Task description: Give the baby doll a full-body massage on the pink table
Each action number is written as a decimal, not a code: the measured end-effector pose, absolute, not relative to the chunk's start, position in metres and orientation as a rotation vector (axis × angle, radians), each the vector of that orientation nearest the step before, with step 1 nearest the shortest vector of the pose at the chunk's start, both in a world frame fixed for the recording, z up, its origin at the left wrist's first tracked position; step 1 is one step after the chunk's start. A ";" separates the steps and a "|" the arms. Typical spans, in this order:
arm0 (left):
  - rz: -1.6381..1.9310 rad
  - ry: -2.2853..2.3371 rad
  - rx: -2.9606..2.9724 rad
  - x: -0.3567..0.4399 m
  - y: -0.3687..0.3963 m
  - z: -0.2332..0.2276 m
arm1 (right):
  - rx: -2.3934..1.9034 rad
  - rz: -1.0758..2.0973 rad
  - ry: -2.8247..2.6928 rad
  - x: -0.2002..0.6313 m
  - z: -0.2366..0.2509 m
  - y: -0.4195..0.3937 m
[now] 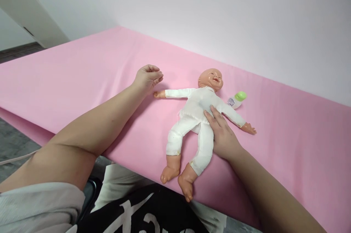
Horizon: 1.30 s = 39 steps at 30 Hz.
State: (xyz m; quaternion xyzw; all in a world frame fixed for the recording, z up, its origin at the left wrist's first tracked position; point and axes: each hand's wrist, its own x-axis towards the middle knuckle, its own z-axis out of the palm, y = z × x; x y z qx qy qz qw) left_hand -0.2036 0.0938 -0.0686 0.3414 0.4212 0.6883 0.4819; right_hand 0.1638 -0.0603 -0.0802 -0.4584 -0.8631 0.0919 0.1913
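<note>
A baby doll in a white cloth body lies on its back on the pink-covered table, arms spread and legs pointing towards me. My right hand rests on the side of its belly and hip, fingers stretched out over the white cloth. Just above the doll's hand at the left, my left hand hovers with curled fingers close to the thumb; nothing shows in it. Beyond the doll's other arm, a small bottle with a green cap lies tilted near its shoulder, apart from both hands.
The pink cover spreads over the table and hangs over its front edge by my lap. A pale wall runs along the back. Below the table, a dark chair part shows beside my legs.
</note>
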 end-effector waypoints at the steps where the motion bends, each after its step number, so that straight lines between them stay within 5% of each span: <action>1: 1.677 1.032 0.840 -0.202 0.092 -0.067 | -1.289 0.261 -2.419 0.164 -0.080 -0.060; 39: 1.750 1.115 1.044 -0.188 0.090 -0.067 | -1.308 0.269 -2.423 0.164 -0.080 -0.061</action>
